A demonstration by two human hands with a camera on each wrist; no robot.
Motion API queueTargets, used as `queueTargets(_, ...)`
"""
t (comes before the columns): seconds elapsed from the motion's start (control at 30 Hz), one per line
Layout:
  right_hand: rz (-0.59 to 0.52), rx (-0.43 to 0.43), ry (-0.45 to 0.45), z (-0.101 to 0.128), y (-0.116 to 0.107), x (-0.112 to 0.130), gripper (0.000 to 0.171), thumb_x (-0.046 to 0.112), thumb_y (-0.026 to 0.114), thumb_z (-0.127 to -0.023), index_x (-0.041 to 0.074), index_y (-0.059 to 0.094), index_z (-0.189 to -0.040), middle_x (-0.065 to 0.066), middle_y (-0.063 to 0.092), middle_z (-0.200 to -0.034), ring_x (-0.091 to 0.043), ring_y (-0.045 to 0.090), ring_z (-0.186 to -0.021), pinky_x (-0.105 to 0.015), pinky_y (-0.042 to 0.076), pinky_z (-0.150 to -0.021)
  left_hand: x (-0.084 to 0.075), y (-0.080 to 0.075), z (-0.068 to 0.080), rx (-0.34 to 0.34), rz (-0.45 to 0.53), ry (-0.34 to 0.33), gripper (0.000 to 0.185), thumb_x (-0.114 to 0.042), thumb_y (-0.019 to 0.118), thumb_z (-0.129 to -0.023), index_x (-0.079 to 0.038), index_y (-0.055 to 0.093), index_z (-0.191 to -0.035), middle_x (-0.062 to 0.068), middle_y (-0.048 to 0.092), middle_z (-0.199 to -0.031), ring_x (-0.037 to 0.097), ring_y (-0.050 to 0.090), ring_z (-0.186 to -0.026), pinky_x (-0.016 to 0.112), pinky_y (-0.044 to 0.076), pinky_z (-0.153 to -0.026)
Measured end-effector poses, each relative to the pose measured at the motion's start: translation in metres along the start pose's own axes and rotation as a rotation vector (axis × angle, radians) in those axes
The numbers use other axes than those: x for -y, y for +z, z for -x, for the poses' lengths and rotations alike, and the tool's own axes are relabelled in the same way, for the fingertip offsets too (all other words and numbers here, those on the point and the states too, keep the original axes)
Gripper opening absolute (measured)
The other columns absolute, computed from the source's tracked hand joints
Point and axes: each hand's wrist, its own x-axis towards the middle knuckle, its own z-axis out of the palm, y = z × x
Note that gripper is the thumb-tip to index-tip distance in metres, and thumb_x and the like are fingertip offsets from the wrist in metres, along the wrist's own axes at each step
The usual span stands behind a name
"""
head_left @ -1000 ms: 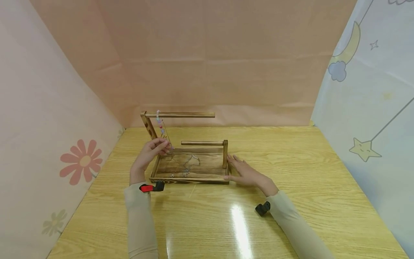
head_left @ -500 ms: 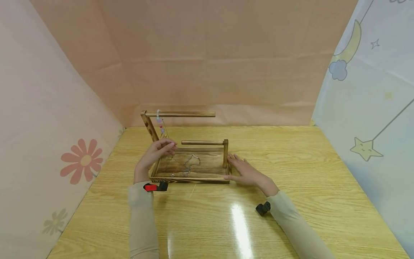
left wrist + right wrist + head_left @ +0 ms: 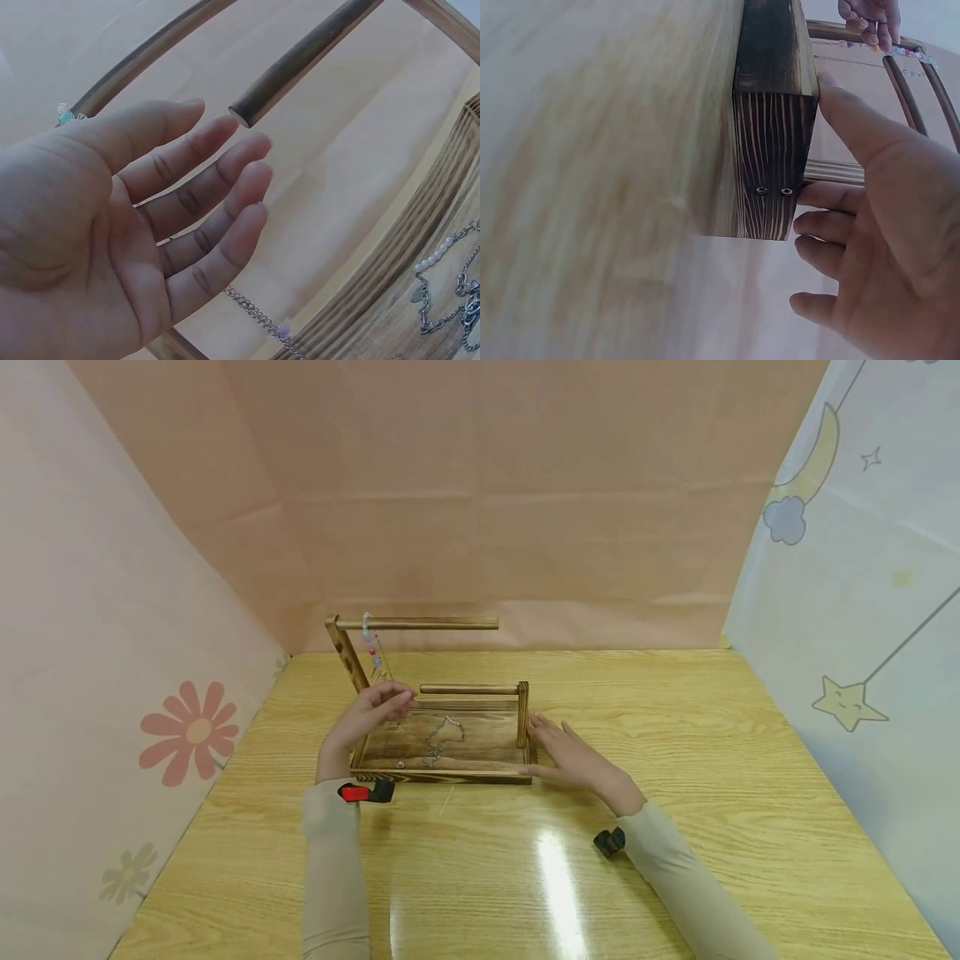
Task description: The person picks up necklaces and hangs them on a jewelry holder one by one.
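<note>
My left hand (image 3: 367, 717) hovers over the left part of a dark-grained wooden tray stand (image 3: 465, 776), fingers loosely bent and holding nothing. Its fingertips come right up to the free end of the short wooden bar (image 3: 300, 64). Behind it, a strand of coloured beads (image 3: 371, 639) hangs from the left end of the long bar (image 3: 427, 623), its lower part hidden by the hand. A chain with a purple bead (image 3: 283, 330) shows below the fingers in the left wrist view. My right hand (image 3: 576, 762) rests against the tray's right end, thumb at the front corner.
Silver chains with a row of pearly beads (image 3: 448, 722) lie on the tray floor, with a small round pendant (image 3: 401, 764) near the front rim. An upright post (image 3: 523, 714) carries the short bar at the right. The wooden table (image 3: 712, 777) meets a peach backdrop (image 3: 480, 510).
My left hand has moved right, away from the hanging bead strand and towards the short bar's free end; its thumb and fingers have parted. My right hand stays against the tray.
</note>
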Motion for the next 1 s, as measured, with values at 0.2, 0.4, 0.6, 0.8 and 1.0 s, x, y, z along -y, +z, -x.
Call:
queueTargets(0.2, 0.067, -0.040, -0.015, 0.001, -0.001, 0.004, 0.072, 0.055, 0.055, -0.086, 0.002, 0.045, -0.134, -0.013, 0.017, -0.153, -0.030, 0.023, -0.139, -0.055, 0.014, -0.112, 0.003, 0.000, -0.001, 0.010, -0.026, -0.006, 0.034, -0.023, 0.046, -0.099, 0.003, 0.053, -0.120, 0.018, 0.060, -0.109, 0.013, 0.062, -0.089, 0.042, 0.052, -0.085)
queueTargets(0.4, 0.060, -0.033, -0.017, 0.000, -0.002, 0.003, 0.070, 0.055, 0.055, -0.086, 0.004, 0.045, -0.133, -0.016, 0.022, -0.151, -0.031, 0.023, -0.139, -0.053, 0.015, -0.113, 0.004, 0.001, -0.003, 0.015, -0.049, 0.004, 0.034, -0.024, 0.046, -0.099, 0.001, 0.054, -0.119, 0.021, 0.060, -0.111, 0.015, 0.063, -0.089, 0.037, 0.053, -0.082)
queueTargets(0.6, 0.036, -0.015, -0.012, -0.001, -0.002, 0.002, 0.079, 0.054, 0.056, -0.086, 0.003, 0.034, -0.141, -0.017, 0.027, -0.150, -0.032, 0.024, -0.139, -0.053, 0.014, -0.113, 0.006, 0.002, -0.006, 0.023, -0.066, 0.021, 0.033, -0.023, 0.047, -0.099, 0.001, 0.055, -0.119, 0.020, 0.062, -0.108, 0.014, 0.064, -0.086, 0.047, 0.052, -0.081)
queueTargets(0.8, 0.012, -0.009, -0.006, -0.001, -0.002, 0.001, 0.079, 0.054, 0.056, -0.086, 0.003, 0.033, -0.142, -0.018, 0.024, -0.150, -0.035, 0.024, -0.138, -0.053, 0.014, -0.113, 0.009, 0.007, -0.007, 0.019, -0.063, -0.012, 0.035, -0.025, 0.048, -0.098, 0.002, 0.054, -0.119, 0.021, 0.061, -0.108, 0.027, 0.062, -0.091, 0.055, 0.048, -0.084)
queueTargets(1.0, -0.022, -0.010, -0.009, -0.001, -0.001, 0.001, 0.069, 0.052, 0.058, -0.086, 0.005, 0.044, -0.134, -0.019, 0.024, -0.150, -0.036, 0.024, -0.138, -0.054, 0.015, -0.112, 0.017, 0.010, -0.010, 0.017, -0.051, -0.046, 0.035, -0.026, 0.049, -0.097, 0.001, 0.056, -0.118, 0.023, 0.058, -0.111, 0.046, 0.055, -0.100, 0.059, 0.044, -0.087)
